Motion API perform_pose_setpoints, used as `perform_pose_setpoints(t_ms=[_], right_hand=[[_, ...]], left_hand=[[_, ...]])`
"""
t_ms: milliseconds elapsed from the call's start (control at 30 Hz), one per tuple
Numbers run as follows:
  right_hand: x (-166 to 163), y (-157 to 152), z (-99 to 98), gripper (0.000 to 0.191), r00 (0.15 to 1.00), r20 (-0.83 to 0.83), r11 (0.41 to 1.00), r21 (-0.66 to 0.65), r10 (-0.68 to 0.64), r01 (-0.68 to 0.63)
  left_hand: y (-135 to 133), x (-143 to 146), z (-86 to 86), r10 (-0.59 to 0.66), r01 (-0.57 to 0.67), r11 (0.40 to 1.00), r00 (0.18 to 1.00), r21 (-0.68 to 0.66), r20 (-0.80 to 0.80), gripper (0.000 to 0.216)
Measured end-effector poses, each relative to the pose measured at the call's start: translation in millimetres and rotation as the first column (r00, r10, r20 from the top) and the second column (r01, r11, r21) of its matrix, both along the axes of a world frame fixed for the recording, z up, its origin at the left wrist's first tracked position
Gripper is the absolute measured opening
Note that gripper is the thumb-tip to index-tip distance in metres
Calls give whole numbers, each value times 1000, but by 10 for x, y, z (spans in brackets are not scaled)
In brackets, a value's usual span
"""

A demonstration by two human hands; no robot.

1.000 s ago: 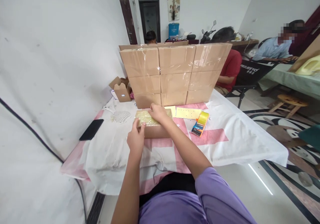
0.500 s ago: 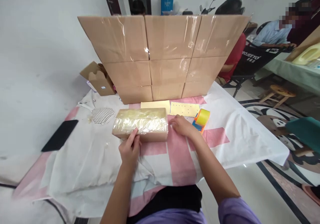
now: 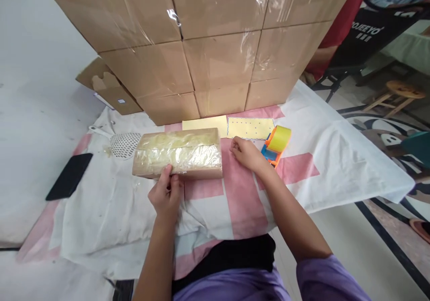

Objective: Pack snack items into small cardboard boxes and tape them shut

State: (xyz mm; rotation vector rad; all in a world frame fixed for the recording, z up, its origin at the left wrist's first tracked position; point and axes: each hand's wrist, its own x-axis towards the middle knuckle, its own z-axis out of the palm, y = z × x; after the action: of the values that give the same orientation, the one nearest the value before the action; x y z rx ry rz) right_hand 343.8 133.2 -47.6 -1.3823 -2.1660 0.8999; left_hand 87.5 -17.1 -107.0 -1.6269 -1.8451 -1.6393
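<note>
A cardboard box (image 3: 178, 151) with shiny clear tape across its top lies lengthwise on the table in front of me. My left hand (image 3: 165, 193) is at its front edge, thumb pressed on the taped top and the other fingers curled against the front side. Just past the box's right end is my right hand (image 3: 247, 152), its fingers curled together above the pink cloth; whether anything is pinched in them I cannot make out. Beside that hand stands an orange and blue tape dispenser (image 3: 276, 145) with a yellow roll.
A tall stack of taped cardboard boxes (image 3: 215, 63) stands behind. Yellow paper sheets (image 3: 251, 128) lie before it. To the left are a white mesh piece (image 3: 125, 145), a black flat object (image 3: 69, 176) and an open carton (image 3: 112, 88). A person in a red sleeve (image 3: 339, 27) is behind the stack.
My view has tilted down and come closer. The fingers of my right hand have curled in more, still beside the box's end. My left hand stays at the front edge.
</note>
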Motion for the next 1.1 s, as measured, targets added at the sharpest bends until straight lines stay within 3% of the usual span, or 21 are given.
perform_pose_setpoints(t_ms=[100, 233, 333, 467, 567, 667, 767, 933, 1100], right_hand=[[-39, -39, 21, 11, 983, -183, 999, 34, 9, -3], [-94, -132, 65, 24, 956, -262, 988, 109, 134, -109], [-124, -179, 79, 21, 928, -315, 978, 120, 200, -170], [-144, -175, 75, 5, 882, -453, 992, 54, 129, -117], [-147, -147, 77, 1, 797, -601, 993, -57, 51, -106], [-150, -118, 88, 10, 661, -751, 969, -174, -16, -174], [-149, -94, 87, 18, 579, -814, 961, -198, -51, -194], [-128, -61, 42, 20, 589, -802, 977, -187, -95, -98], [-122, -29, 11, 27, 607, -784, 971, -226, -132, -81]], left_hand=[[-1, 4, 4, 1, -1, 1000, 1000, 7, 3, 39], [-1, 9, -4, -10, 9, 1000, 999, 17, 33, 42], [-7, 11, -10, 9, -9, 1000, 999, 0, 36, 45], [-3, 29, 2, 34, -33, 999, 998, -14, 48, 46], [14, 49, 17, 30, -30, 1000, 997, 9, 73, 46], [27, 60, 25, 24, -26, 999, 997, 28, 70, 46], [27, 64, 27, 10, -13, 999, 997, 36, 76, 46], [20, 75, 30, 41, -41, 999, 994, -3, 102, 47], [24, 77, 30, 46, -44, 999, 993, -18, 111, 47]])
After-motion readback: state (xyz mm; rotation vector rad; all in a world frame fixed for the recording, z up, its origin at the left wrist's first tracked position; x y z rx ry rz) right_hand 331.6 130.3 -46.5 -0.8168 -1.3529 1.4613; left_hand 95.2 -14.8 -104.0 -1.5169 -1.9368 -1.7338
